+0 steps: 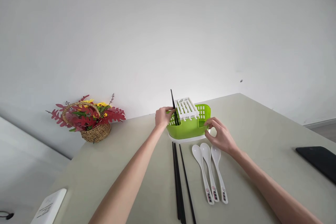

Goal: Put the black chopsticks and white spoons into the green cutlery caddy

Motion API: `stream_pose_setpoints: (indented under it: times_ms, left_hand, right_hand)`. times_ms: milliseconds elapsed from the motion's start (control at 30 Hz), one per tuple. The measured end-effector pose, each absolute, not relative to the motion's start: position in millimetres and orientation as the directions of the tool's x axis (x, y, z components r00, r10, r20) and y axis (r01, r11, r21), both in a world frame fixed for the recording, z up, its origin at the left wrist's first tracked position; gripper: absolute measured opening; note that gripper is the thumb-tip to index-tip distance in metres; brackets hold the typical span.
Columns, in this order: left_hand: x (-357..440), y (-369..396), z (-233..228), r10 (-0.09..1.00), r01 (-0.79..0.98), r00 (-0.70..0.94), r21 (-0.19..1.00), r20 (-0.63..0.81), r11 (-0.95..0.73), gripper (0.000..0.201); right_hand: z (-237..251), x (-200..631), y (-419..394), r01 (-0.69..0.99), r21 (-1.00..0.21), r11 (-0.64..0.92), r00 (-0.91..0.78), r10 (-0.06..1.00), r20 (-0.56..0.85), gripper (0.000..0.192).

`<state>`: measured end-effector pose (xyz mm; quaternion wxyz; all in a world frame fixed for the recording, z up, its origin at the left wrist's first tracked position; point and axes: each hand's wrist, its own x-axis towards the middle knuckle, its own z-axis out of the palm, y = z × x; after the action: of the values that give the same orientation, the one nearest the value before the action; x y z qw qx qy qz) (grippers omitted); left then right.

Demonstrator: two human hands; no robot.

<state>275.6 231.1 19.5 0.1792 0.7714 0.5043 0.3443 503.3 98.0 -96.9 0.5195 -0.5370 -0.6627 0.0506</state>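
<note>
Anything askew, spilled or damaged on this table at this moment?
Nothing stands out. The green holder sits upright, the left hand holding a black chopstick in it and the right hand at its side. Three chopsticks and three white spoons lie neatly in front. No spills or damage visible.

On the counter (262, 129) we find the cutlery holder (189, 127) at the far centre, one chopstick (173, 110) standing in its left part, with our left hand (163, 116) at its left side and our right hand (222, 135) at its right. Before it lie three chopsticks (180, 182), and to their right three spoons (210, 171) side by side. A flower basket (90, 119) stands far left, a dark flat device (319, 161) far right.
</note>
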Motion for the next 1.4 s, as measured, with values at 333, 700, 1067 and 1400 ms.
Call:
stream_pose_setpoints:
  times_ms: [333, 700, 1067, 1400]
  left_hand:
    - [264, 219, 22, 0.84, 0.57, 0.223, 0.633, 0.495, -0.524, 0.023]
    - [211, 99, -76, 0.918, 0.762, 0.229, 0.527, 0.325, -0.377, 0.028]
    - [194, 47, -94, 0.83, 0.808, 0.367, 0.299, 0.419, -0.508, 0.019]
    - [152, 53, -56, 0.919, 0.91, 0.374, 0.143, 0.129, -0.39, 0.018]
  right_hand:
    - [-96, 504, 97, 0.577, -0.698, 0.423, 0.158, 0.781, 0.604, 0.021]
    - [-97, 512, 93, 0.257, -0.929, 0.266, 0.576, 0.73, 0.368, 0.023]
    - [-117, 507, 97, 0.161, -0.975, 0.153, 0.642, 0.734, 0.221, 0.013]
    - [-121, 507, 95, 0.18, -0.976, 0.122, 0.647, 0.732, 0.211, 0.013]
